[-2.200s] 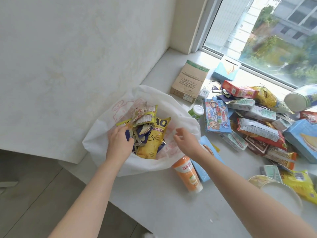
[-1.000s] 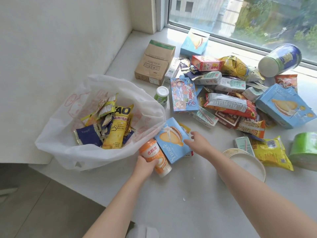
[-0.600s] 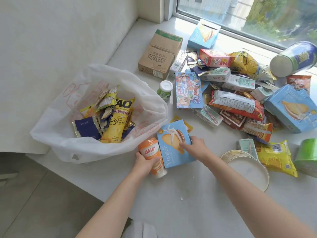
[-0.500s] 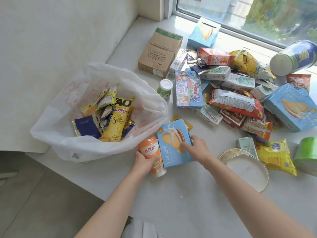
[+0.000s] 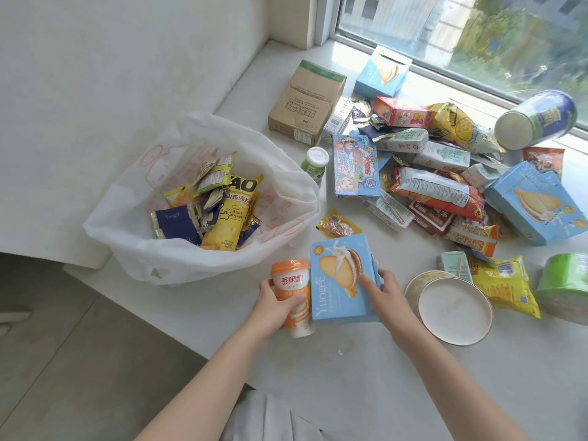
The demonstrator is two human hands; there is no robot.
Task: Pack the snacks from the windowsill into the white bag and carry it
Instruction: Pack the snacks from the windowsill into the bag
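Note:
The white bag (image 5: 159, 259) lies open on the windowsill's left end, holding several yellow and dark-blue snack packets. Just right of its mouth, my left hand (image 5: 273, 302) is wrapped around an orange milk-tea cup (image 5: 291, 286) lying on its side. Beside it my right hand (image 5: 381, 289) grips the right edge of a light-blue biscuit box (image 5: 337, 281), thumb on its front face. Both items touch each other near the sill's front edge. A heap of boxes, cartons and packets (image 5: 432, 173) covers the sill to the right.
A brown cardboard box (image 5: 305, 100) stands behind the bag by the wall. A small green bottle (image 5: 315, 162) and a loose yellow sachet (image 5: 339, 224) lie near the bag's rim. A round paper lid (image 5: 455, 308) and a green tub (image 5: 563, 286) sit at right. The floor drops off at left.
My left hand left the bag and closed on the orange cup. My right hand reached the blue box and took hold of it, and both items have shifted slightly toward me.

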